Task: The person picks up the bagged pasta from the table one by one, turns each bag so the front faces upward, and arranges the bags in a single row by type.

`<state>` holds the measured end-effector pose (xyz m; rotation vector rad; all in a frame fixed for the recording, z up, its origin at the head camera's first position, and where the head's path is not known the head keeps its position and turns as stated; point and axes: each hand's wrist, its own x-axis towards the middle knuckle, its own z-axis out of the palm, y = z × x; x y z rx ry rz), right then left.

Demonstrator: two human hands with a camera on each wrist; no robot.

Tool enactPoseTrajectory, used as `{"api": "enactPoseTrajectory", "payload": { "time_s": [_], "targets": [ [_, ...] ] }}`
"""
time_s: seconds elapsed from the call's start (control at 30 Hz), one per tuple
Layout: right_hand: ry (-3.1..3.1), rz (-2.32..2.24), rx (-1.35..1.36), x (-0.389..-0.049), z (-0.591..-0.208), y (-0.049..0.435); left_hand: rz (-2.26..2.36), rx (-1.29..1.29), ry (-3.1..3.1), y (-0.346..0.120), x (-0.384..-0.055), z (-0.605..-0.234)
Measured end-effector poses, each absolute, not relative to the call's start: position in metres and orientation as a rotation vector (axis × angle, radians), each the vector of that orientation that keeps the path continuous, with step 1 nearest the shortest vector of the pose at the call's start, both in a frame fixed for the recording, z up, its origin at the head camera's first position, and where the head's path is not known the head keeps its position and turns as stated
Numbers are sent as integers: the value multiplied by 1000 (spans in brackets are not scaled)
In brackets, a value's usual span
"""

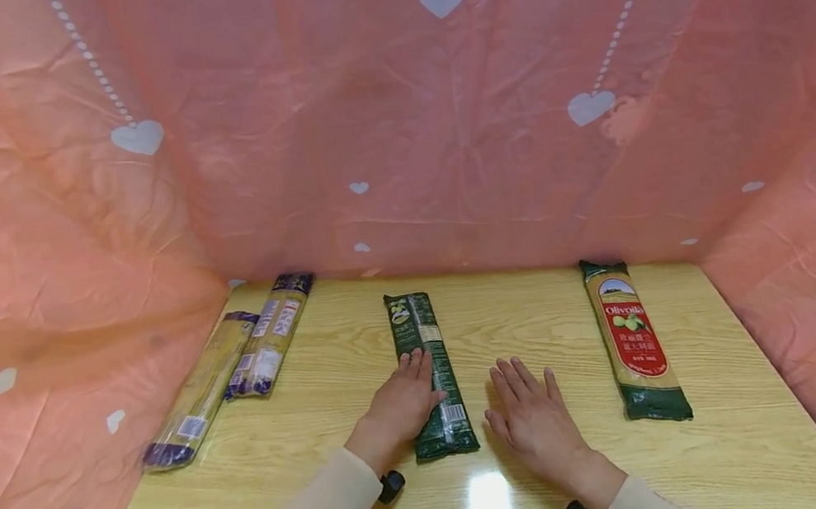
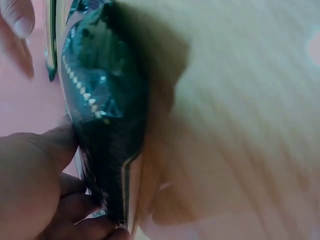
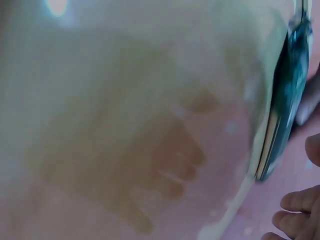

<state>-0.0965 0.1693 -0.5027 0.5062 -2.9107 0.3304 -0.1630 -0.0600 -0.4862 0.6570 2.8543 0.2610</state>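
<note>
A green spaghetti pack lies in the middle of the table in the head view, its printed back and barcode facing up. My left hand rests on its left part, with straight fingers pointing away and the thumb across the pack. In the left wrist view the thumb and fingertips touch the dark green wrapper. To the right of this pack, my right hand is held palm down near the tabletop, fingers straight, holding nothing. The right wrist view shows its fingertips at the lower right, apart from the pack.
On the right lies another spaghetti pack with a red label and green ends. Two purple-ended pasta packs, one nearer and one farther, lie side by side on the left. A pink heart-printed sheet encloses the wooden table.
</note>
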Motion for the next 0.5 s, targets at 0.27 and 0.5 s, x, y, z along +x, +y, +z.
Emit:
{"api": "enactPoseTrajectory", "payload": {
  "time_s": [0.27,0.5],
  "targets": [
    [-2981,340,637,-77,-509,154,146,713,2949,-53,-148,-492],
    [-2961,244,722,-68,-510,149,46,806,2909,-61,-144,-480]
  ]
}}
